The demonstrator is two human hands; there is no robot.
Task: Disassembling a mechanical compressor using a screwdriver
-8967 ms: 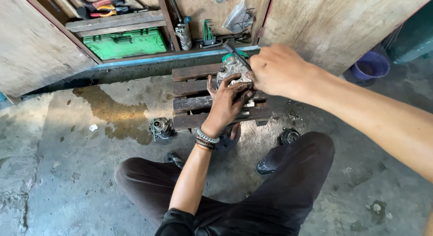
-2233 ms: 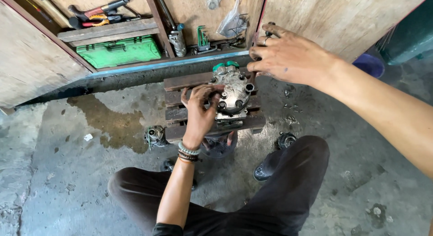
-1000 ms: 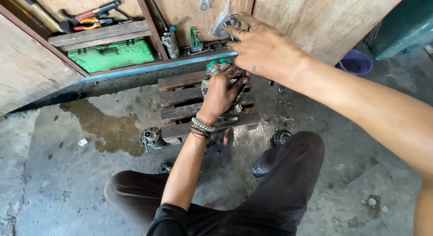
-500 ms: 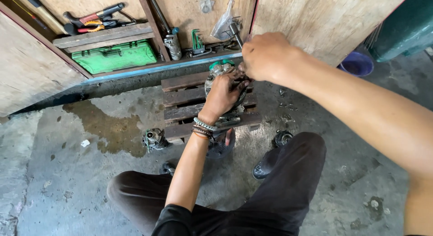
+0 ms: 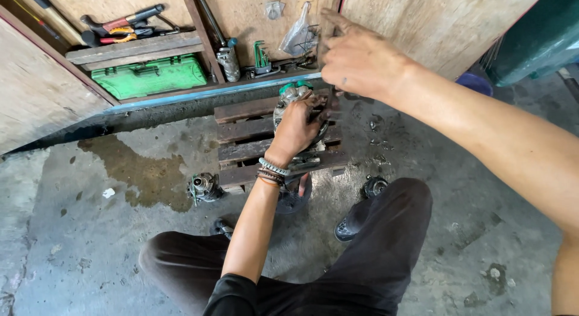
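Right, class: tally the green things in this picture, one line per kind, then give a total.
Green toolbox on the lower shelf: 1
Green hex-key set standing on the ledge: 1
Green caps on the metal part under the left hand: 2
Total: 4

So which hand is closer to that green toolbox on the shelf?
Left. The left hand rests on the metal part, lower right of the green toolbox; the right hand is farther right.

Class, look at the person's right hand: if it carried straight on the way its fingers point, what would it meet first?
Probably the clear plastic bag hanging on the plywood wall; the right hand points up-left towards it, though depth is unclear.
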